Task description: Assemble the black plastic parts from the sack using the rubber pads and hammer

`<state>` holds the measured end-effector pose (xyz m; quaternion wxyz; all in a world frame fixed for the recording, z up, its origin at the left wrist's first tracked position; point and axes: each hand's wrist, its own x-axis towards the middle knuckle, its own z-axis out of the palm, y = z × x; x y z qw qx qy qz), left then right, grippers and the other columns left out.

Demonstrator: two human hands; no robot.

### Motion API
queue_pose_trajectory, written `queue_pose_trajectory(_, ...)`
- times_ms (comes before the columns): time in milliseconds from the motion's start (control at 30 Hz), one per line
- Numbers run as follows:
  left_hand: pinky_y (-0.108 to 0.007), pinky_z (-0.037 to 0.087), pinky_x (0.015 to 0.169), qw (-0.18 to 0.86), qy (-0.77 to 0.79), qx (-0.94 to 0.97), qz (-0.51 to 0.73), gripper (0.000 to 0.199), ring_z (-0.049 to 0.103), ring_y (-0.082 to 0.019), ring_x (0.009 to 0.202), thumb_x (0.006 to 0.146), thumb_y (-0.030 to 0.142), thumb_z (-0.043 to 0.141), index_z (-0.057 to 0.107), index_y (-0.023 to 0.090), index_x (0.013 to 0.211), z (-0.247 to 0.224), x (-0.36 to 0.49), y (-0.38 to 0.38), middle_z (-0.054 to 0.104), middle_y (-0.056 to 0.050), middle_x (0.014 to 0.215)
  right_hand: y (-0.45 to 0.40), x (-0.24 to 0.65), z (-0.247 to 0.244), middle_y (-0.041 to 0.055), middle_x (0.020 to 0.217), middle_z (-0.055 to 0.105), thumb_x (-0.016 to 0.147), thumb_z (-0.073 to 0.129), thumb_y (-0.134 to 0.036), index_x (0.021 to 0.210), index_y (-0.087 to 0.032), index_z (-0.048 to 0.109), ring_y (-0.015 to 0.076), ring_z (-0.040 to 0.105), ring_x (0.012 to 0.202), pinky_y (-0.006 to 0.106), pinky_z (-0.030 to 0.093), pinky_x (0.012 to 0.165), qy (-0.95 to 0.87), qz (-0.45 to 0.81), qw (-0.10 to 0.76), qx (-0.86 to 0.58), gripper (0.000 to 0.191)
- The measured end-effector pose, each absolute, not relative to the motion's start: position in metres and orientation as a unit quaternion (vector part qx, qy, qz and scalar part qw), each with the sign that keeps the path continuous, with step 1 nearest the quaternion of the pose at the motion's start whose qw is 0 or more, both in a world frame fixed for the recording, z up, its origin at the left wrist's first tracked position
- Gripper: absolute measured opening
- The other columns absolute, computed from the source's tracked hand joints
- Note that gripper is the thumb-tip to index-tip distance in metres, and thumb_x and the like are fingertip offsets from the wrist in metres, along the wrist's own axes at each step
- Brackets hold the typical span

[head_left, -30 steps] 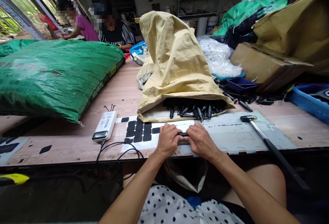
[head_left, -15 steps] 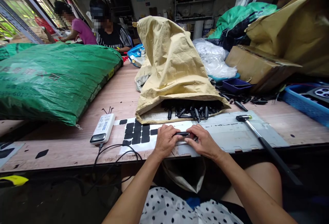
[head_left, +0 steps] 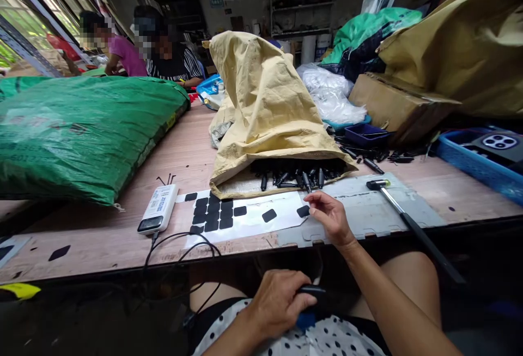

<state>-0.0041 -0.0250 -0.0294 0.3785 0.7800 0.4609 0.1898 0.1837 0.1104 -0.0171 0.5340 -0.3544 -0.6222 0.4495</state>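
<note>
My left hand is low over my lap, its fingers wrapped round a black pen-like piece. Over the table's front part, my right hand has its fingers pinched at the tip of a black piece in the mouth of a tan sack. More black pieces lie inside that opening. Below the sack lies a white sheet with black rounded squares; one loose square is beside my right fingertips.
A green sack fills the left. Nearer are a white power bank and its black cable. A hammer overhangs the front edge at right, near a blue basket and a carton. Two people sit behind.
My hands have parted. The left has dropped toward my lap with the black piece, while the right has moved up to the sack's mouth. The view has shifted slightly.
</note>
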Motion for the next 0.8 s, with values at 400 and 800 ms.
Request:
queue_pose_trajectory(400, -0.028, 0.048, 0.069, 0.347, 0.579, 0.718, 0.171, 0.029, 0.065, -0.019, 0.073, 0.097, 0.039, 0.053, 0.074, 0.027, 0.114, 0.033, -0.020, 0.040, 0.073, -0.002, 0.085, 0.108, 0.181, -0.018, 0.0013, 0.086, 0.055, 0.084, 0.061, -0.024, 0.096, -0.020, 0.069, 0.0141, 0.048, 0.072, 0.028, 0.038, 0.066, -0.640, 0.412, 0.535, -0.367, 0.015)
queue_pose_trajectory(800, -0.038, 0.040, 0.082, -0.002, 0.523, 0.849, 0.073, 0.018, 0.052, -0.025, 0.100, 0.082, 0.018, 0.070, 0.071, 0.027, 0.098, 0.032, -0.083, 0.157, 0.066, -0.004, 0.115, 0.112, 0.180, -0.019, 0.0007, 0.083, 0.058, 0.084, 0.059, -0.021, 0.092, -0.020, 0.068, 0.0136, 0.050, 0.070, 0.027, 0.041, 0.065, -0.649, 0.376, 0.538, -0.385, 0.013)
